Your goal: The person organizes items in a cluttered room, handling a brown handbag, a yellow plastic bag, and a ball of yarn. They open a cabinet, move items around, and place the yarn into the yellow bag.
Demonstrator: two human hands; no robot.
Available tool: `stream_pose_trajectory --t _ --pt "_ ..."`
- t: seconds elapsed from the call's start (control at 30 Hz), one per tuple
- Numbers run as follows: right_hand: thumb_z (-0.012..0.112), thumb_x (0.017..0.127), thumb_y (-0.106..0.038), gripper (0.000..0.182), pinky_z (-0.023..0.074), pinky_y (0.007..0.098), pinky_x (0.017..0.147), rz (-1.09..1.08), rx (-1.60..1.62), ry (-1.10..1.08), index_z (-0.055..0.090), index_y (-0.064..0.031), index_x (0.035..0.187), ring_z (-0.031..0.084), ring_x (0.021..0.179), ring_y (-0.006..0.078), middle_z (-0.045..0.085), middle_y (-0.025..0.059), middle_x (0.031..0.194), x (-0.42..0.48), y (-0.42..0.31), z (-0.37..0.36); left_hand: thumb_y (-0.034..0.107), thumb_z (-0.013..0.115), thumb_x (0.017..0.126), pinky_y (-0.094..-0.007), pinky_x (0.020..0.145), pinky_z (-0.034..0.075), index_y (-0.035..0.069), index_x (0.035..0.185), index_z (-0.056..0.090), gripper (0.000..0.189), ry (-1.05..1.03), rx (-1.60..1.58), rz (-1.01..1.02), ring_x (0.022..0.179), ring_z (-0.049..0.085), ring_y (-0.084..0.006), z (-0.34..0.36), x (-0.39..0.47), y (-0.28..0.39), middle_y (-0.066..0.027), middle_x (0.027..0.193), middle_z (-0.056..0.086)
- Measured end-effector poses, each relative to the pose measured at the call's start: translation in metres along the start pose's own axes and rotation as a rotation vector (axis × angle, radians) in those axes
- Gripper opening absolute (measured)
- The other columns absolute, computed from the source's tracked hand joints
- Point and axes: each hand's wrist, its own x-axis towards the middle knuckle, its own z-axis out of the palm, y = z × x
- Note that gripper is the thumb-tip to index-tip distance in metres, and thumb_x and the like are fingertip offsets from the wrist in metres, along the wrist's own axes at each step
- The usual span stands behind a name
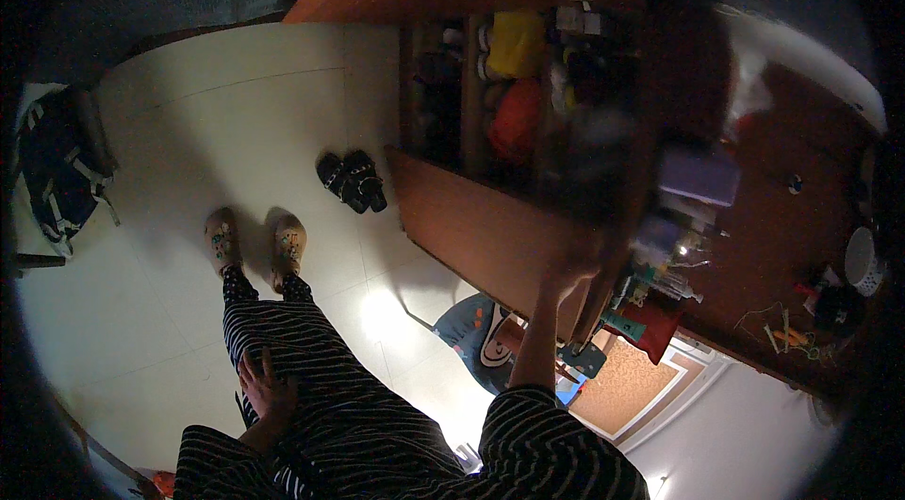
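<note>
My right hand (565,279), slightly blurred, reaches to an open brown wooden cabinet door (466,210) and grips it near its upper edge; some of its fingers are hidden. Behind the door are dark compartments that hold a yellow item (517,44), a red item (517,120) and other things too dim to name. My left hand (267,381) lies on the front of my black-and-white striped garment (339,366), fingers apart and holding nothing.
Black strapped sandals (351,182) lie on the tiled floor beside the door. A brown top (771,238) carries a purple box (698,173), tubes, bottles and a white basket (860,261). Under the door's near side is a patterned round seat (474,337). A dark bag (60,164) is far left.
</note>
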Motion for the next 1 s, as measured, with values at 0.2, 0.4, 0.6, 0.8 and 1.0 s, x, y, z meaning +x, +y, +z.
stream_pose_trajectory --t 0.2,0.4,0.6,0.8,1.0 --pt "0.058 0.075 -0.006 0.094 0.0372 0.0432 0.095 0.034 -0.039 -0.070 -0.017 -0.0025 0.131 0.038 0.116 0.0428 0.025 0.0302 0.132 0.003 -0.024 -0.020 0.029 0.062 0.066 -0.0511 0.101 0.023 0.015 0.132 0.028 0.075 -0.011 0.023 -0.006 0.123 0.021 -0.0397 0.005 0.001 -0.004 -0.0193 0.137 0.019" --pt "0.057 0.074 -0.003 0.086 0.0417 0.0434 0.091 0.101 0.238 0.004 -0.009 -0.0020 0.131 0.043 0.110 0.0437 0.033 0.0306 0.126 0.001 -0.034 -0.026 0.029 0.061 0.065 -0.0509 0.101 0.023 0.016 0.132 0.028 0.076 -0.022 0.009 -0.024 0.123 0.021 -0.0399 0.007 0.001 -0.004 -0.0188 0.137 0.019" --pt "0.058 0.074 -0.001 0.087 0.0440 0.0411 0.089 -0.076 -0.128 0.059 -0.009 -0.0013 0.130 0.046 0.109 0.0392 0.036 0.0289 0.125 0.002 -0.020 -0.013 0.029 0.061 0.064 -0.0512 0.100 0.023 0.016 0.132 0.029 0.076 -0.011 0.001 -0.023 0.123 0.022 -0.0404 0.008 0.003 -0.002 -0.0196 0.136 0.020" --pt "0.063 0.074 -0.005 0.095 0.0472 0.0397 0.080 -0.140 -0.014 0.075 -0.013 -0.0056 0.131 0.052 0.100 0.0364 0.041 0.0274 0.121 0.005 -0.010 -0.005 0.029 0.060 0.065 -0.0512 0.100 0.024 0.017 0.133 0.027 0.077 -0.008 -0.010 -0.020 0.124 0.021 -0.0406 0.008 0.000 -0.006 -0.0202 0.137 0.020" --pt "0.061 0.075 -0.012 0.093 0.0479 0.0420 0.071 0.081 0.141 -0.073 -0.013 -0.0058 0.132 0.057 0.084 0.0375 0.052 0.0259 0.102 -0.005 -0.019 -0.010 0.029 0.059 0.070 -0.0502 0.099 0.026 0.018 0.137 0.020 0.079 -0.103 0.014 -0.045 0.125 0.021 -0.0380 -0.008 -0.003 -0.007 -0.0191 0.138 0.020"
